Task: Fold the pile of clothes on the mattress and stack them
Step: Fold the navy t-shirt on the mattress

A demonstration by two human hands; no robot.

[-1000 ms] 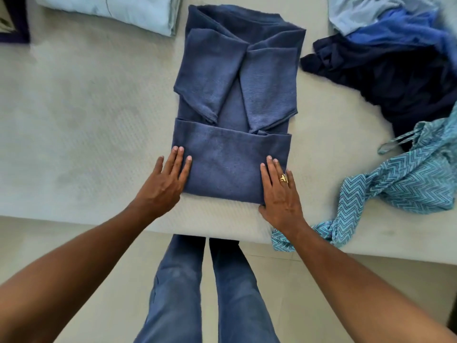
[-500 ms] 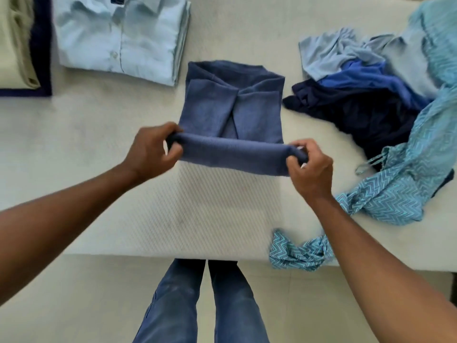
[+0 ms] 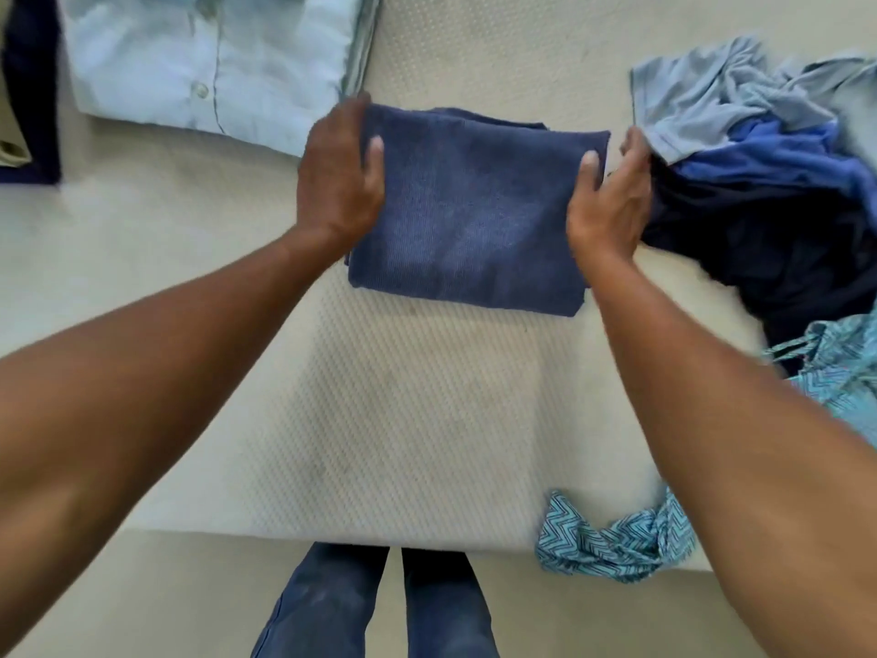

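A blue knit garment (image 3: 474,216) lies folded into a compact rectangle on the cream mattress (image 3: 403,420). My left hand (image 3: 339,178) grips its left edge, thumb on top and fingers under the fold. At the right edge my right hand (image 3: 607,201) holds it the same way, thumb on the cloth. A folded light blue shirt (image 3: 213,64) lies at the back left. The unfolded pile (image 3: 769,192) of grey, blue and navy clothes sits at the right, touching my right hand.
A teal zigzag-patterned cloth (image 3: 617,543) trails from the pile over the mattress's front edge at the right. A dark navy item (image 3: 31,87) with something beige on it lies at the far left. My legs in jeans (image 3: 375,605) stand below the edge.
Both hands lifted the garment's near end and folded it away from me over the rest. The garment is now half as long, a closed rectangle, with both hands at its sides.
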